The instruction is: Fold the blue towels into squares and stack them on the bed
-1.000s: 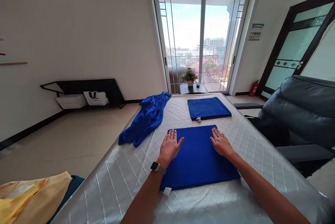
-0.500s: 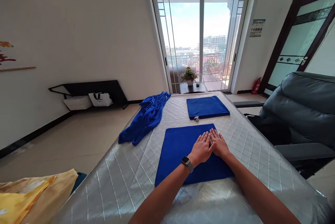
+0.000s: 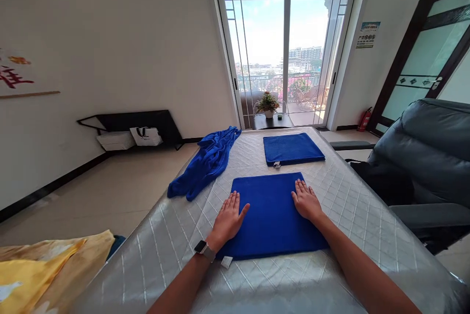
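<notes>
A folded blue towel (image 3: 273,221) lies flat in front of me, with a white tag (image 3: 226,261) poking out at its near left corner. On its left edge rests my left hand (image 3: 229,218), palm down, fingers stretched out and thumb apart. My right hand (image 3: 307,200) lies flat on the towel's upper right part, fingers straight. Another folded blue towel (image 3: 293,148) sits farther back. To the left, a crumpled blue towel (image 3: 205,162) hangs partly over the mattress edge.
Everything blue lies on a silver quilted mattress (image 3: 176,250). A dark leather chair (image 3: 436,152) stands close on the right. Yellow bedding (image 3: 47,270) is at the lower left. Beyond the mattress are a small table (image 3: 272,122) with a potted plant (image 3: 268,103) and a sliding glass door.
My left hand has moved left, from beside my right hand to the towel's left edge. My right hand stays near the right edge. The white tag now shows.
</notes>
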### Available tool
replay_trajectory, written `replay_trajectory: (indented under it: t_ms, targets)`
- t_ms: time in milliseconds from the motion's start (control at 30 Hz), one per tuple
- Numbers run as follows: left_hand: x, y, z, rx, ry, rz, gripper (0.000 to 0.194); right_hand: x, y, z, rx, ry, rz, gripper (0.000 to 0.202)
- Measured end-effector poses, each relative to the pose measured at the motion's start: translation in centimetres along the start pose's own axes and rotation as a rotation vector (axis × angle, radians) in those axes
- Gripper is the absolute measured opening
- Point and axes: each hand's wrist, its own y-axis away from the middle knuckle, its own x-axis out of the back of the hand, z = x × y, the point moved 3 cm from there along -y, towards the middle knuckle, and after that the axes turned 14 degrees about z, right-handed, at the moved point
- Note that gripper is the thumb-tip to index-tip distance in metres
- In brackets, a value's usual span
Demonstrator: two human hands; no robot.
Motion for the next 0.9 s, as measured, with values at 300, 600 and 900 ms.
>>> replay_trajectory:
  t_ms: [300, 600, 900]
  targets:
    - [-0.9, 1.5, -3.5, 0.042, 0.002, 0.085, 0.083, 1.1, 0.3, -0.2, -0.019, 0.039, -0.023, 0.067]
    - [-0.4, 1.5, -3.4, 0.015, -0.036, 0.12, 0.083, 1.9, 5.2, -0.1, 0.018, 0.045, -0.019, 0.069]
    - [3.6, 0.6, 8.0, -0.25, 0.14, 0.14, 0.067, 1.4, 5.5, -0.1, -0.007, -0.016, -0.033, 0.07]
